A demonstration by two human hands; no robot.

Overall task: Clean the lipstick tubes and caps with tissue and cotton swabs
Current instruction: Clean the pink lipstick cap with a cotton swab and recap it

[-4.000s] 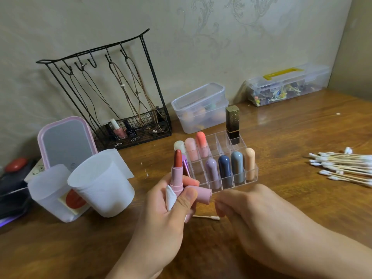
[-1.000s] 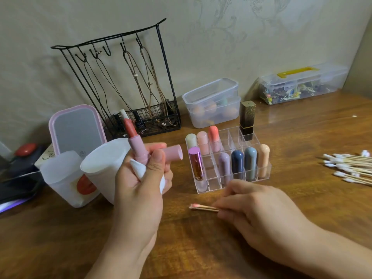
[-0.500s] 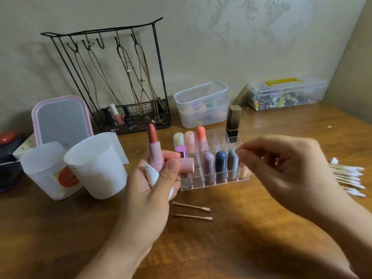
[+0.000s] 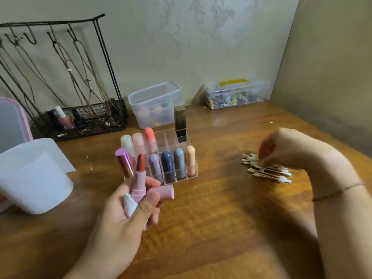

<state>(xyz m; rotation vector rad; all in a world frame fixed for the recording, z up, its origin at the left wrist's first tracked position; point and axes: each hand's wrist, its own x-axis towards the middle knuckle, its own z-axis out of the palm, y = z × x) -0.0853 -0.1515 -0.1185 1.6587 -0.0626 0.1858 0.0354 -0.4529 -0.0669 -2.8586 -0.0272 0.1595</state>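
Head view looks down on a wooden desk (image 4: pixel 221 218). Near its front edge the left hand (image 4: pixel 124 214) is raised, its fingers and thumb curled round an open pink lipstick tube (image 4: pixel 138 186) held upright with the red stick showing; the same hand also holds the pink cap (image 4: pixel 164 193), lying sideways between the fingers, and a small wad of white tissue (image 4: pixel 129 204) tucked against the palm. Toward the desk's right edge the right hand (image 4: pixel 281 150) hangs over a pile of cotton swabs (image 4: pixel 267 172), its fingertips bent down onto them; blur hides whether they pinch one. Between the two hands, nearer the middle of the desk, a clear organizer (image 4: pixel 171 174) holds capped lipsticks in several colours. A roll of tissue (image 4: pixel 34 186) stands by the left edge. Along the back edge sit a black wire rack (image 4: pixel 84 121) and two clear lidded boxes (image 4: pixel 155 105).
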